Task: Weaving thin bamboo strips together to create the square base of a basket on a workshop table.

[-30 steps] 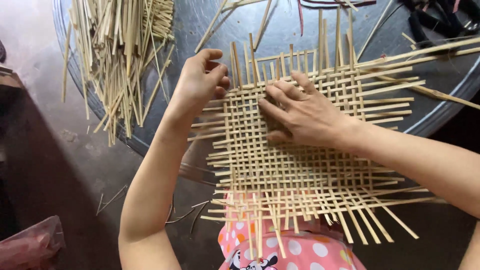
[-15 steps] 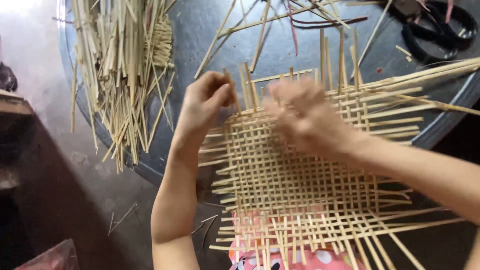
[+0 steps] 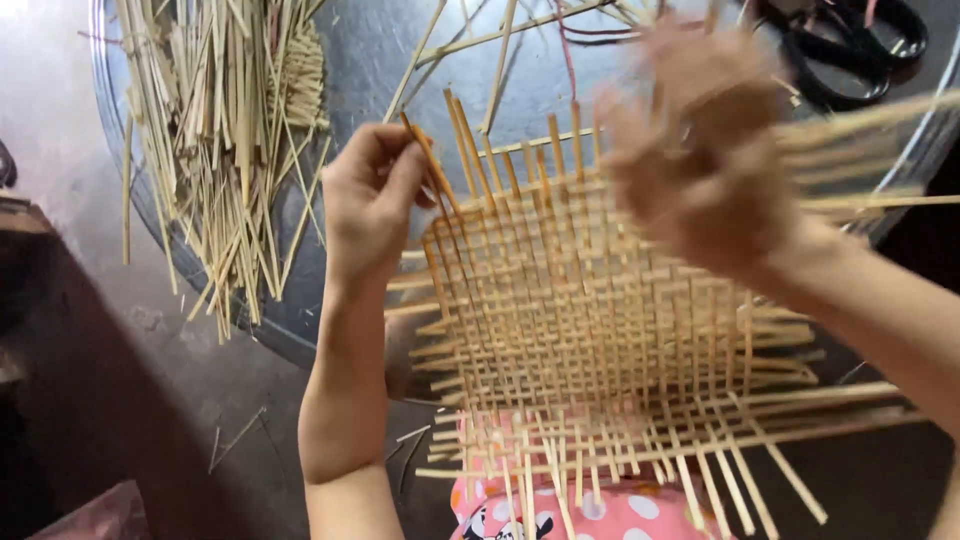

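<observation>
A flat mat of woven bamboo strips (image 3: 600, 330) lies tilted across my lap and the edge of a round metal tray (image 3: 400, 60). My left hand (image 3: 370, 195) pinches one upright strip at the mat's far left corner. Above the mat's far right part my right hand (image 3: 700, 150) is lifted and blurred, fingers spread, and I cannot tell whether it grips a strip. Loose strip ends stick out on all sides of the mat.
A heap of loose bamboo strips (image 3: 230, 130) lies on the left of the tray. A black scissors-like tool (image 3: 850, 50) sits at the tray's far right. Pink spotted cloth (image 3: 590, 515) shows under the mat. Dark floor with stray slivers lies left.
My right hand has risen off the mat, where it lay pressed flat, and now blurs in the air. My left hand has shifted from the mat's edge to pinching one strip. The mat has tilted up.
</observation>
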